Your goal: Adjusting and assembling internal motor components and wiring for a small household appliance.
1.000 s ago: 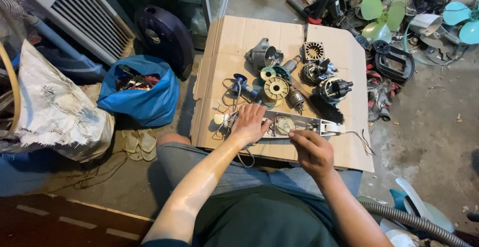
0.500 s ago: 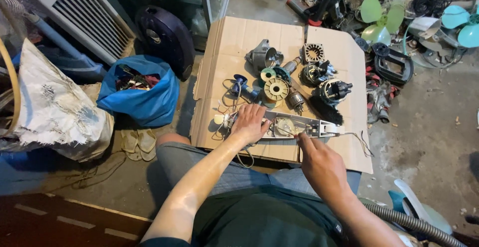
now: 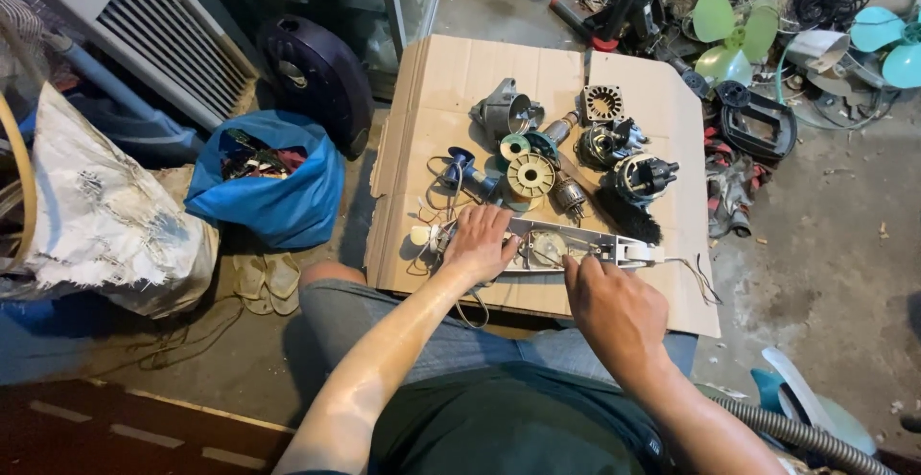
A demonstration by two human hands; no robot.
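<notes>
The long grey casing, lying crosswise on the cardboard, is being pressed flat by the left hand while the right hand, apparently pinched closed, is being held at its middle.

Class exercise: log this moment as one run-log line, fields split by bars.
left hand pressing on grey housing | right hand fingertips at housing edge | cardboard underneath | motor parts behind

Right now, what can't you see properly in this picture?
- Head view: left hand covers one end of the long white housing.
- Right hand: its fingertips are turned away, so any tool is hidden.
- Blue bag: contents too small and tangled to tell.
- Grey hose: cut off by the edge.
</notes>
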